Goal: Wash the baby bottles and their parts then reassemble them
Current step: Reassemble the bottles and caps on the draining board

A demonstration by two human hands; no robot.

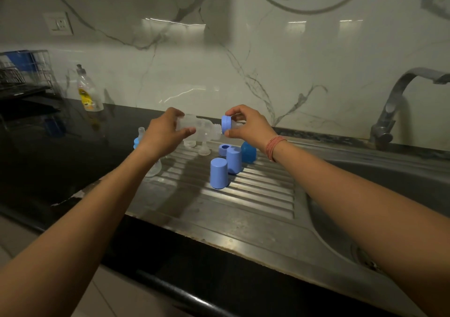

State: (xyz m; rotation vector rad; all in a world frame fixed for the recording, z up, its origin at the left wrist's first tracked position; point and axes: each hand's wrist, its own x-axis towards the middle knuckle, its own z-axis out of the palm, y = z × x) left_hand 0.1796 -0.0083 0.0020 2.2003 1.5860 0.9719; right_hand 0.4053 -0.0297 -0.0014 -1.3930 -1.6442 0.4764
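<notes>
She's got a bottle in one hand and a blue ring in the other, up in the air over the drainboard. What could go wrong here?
1. The clear bottle lies sideways in the left hand while the right hand brings the blue ring to its neck; a tilted ring could cross-thread.
2. A dropped part could topple the two blue caps standing below on the ribbed drainboard.

Faucet spout (435, 74) cut off, perhaps mid-curve.
</notes>
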